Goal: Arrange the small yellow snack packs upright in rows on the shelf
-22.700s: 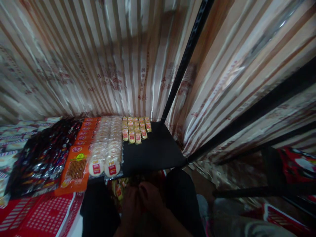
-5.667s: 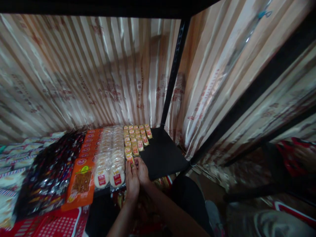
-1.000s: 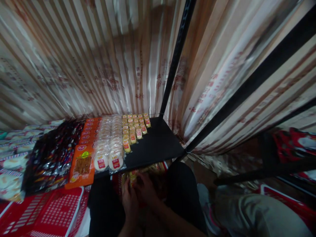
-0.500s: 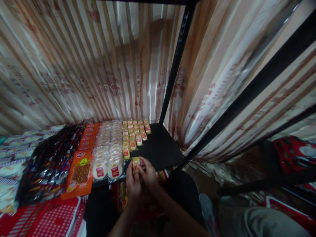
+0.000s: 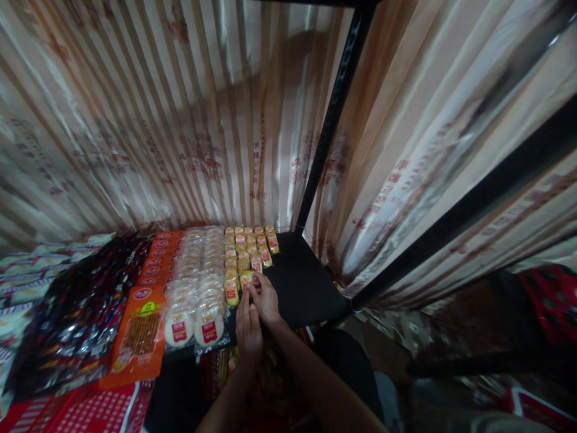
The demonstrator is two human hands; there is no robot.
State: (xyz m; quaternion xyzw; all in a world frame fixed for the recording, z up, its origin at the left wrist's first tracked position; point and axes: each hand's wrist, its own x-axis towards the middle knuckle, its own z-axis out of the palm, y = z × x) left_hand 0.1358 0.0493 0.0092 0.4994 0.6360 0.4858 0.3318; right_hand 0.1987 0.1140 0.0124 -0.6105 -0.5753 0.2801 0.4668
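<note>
My right hand [image 5: 265,300] pinches a small yellow snack packet [image 5: 246,280] at the front of the rows of like packets [image 5: 244,262] on the black shelf [image 5: 302,282]. Beside it, my left hand [image 5: 247,328] has its fingers stretched out together, the tips just below that packet; whether they touch it I cannot make out. Left of the held packet lies another yellow packet [image 5: 231,290] with a red label. Round white crackers in clear wrap [image 5: 209,322] stand in two columns further left.
Orange bags of stick snacks [image 5: 139,331], dark shiny packets [image 5: 76,313] and white packs [image 5: 36,279] fill the shelf leftward. A red basket [image 5: 94,409] is below. A black metal post [image 5: 333,114] rises at the shelf's back corner, before printed plastic sheeting [image 5: 202,120].
The yellow packet has moved from between both hands, in front of the shelf edge, onto the shelf beside the others. My left fingers have come off it and straightened.
</note>
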